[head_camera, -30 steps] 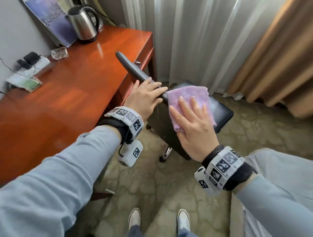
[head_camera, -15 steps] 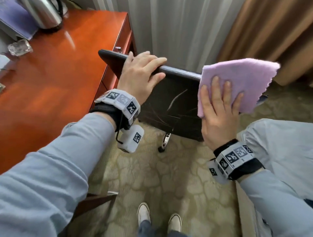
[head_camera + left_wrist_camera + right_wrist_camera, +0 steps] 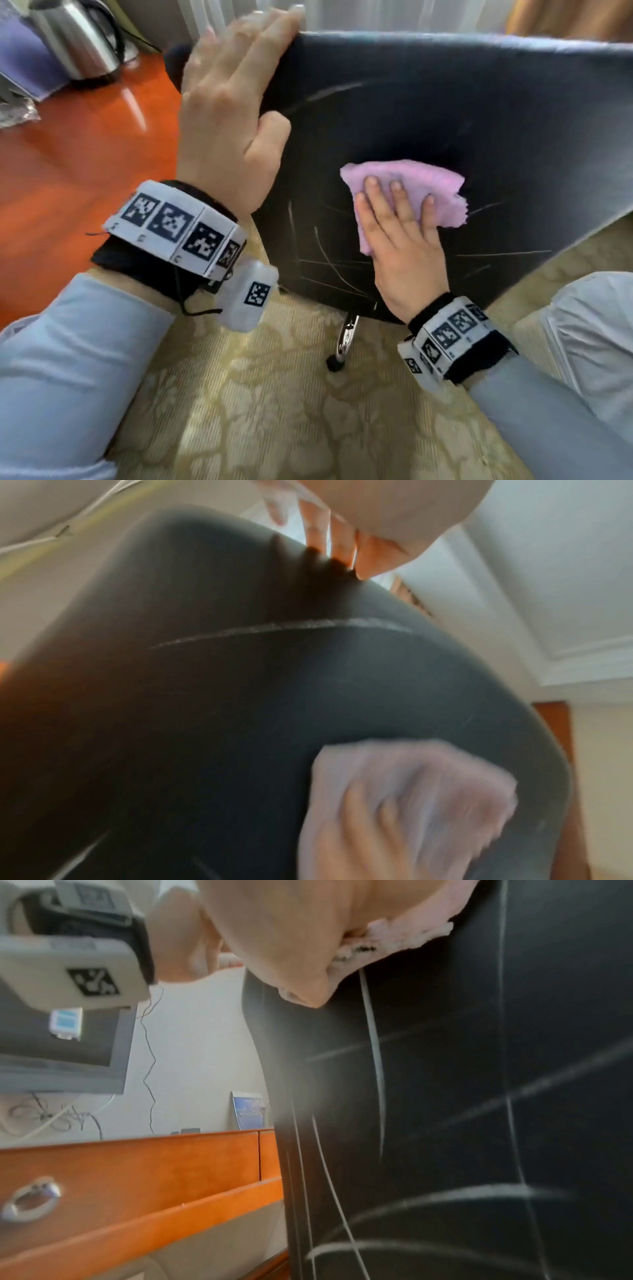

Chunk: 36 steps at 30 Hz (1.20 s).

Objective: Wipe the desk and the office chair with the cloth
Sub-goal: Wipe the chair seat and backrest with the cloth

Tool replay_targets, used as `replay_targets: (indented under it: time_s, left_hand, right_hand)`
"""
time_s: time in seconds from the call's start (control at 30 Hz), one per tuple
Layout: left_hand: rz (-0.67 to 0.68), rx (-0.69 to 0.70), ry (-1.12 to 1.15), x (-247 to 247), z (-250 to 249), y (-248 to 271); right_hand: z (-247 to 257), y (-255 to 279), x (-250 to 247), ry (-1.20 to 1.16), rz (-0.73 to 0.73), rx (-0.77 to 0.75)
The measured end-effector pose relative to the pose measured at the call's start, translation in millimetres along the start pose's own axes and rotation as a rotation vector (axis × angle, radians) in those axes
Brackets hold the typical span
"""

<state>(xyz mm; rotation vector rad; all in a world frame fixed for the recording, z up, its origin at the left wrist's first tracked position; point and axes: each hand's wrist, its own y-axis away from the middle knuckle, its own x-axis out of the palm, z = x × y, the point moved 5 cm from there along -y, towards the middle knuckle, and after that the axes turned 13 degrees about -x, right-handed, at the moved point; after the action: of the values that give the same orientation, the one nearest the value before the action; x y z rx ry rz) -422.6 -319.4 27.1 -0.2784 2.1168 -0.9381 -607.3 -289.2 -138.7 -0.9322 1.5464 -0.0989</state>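
Kettle [image 3: 82, 37]: shiny steel, upper left.
Desk [image 3: 78, 164]: glossy orange wood, left.
Left hand [image 3: 229, 113]: fingers hooked over chair top edge.
Office chair [image 3: 445, 113]: black, scratched backrest, centre.
Right hand [image 3: 400, 240]: fingers flat, spread, pressing cloth.
Cloth [image 3: 424, 188]: fuzzy lilac, crumpled, on backrest.

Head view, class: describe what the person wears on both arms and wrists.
Both arms wear light blue sleeves. Each wrist, left and right, carries a black strap under a white band of black square code markers, plus a white marked box underneath. A thin black cable hangs from the left strap.
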Motion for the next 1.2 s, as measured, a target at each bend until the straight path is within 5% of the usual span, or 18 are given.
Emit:
replay_targets:
  time_s: [0.17,0.4,0.6,0.83,1.1,1.2]
  left_hand:
    - [-0.128,0.02,-0.022,14,22,-1]
    - [-0.307,0.165,0.024,24,15,6]
    - [-0.255,0.159,-0.056,30,7,13]
    - [-0.325,0.109,-0.219,50,5,9]
    - [-0.283,0.121,-0.19,44,8,12]
    - [-0.26,0.133,-0.177,41,12,14]
  right_hand:
    - [2,21,42,0.093,-0.11,-0.047]
    - [-17,-41,-71,0.306,-0.525,-0.008]
    - [3,5,22,0.294,-0.206,0.02]
    - [2,-42,-31,0.281,-0.406,0.064]
    - [24,-9,40,0.272,-0.168,0.077]
    - [25,-34,4,0.258,-0.286,0.112]
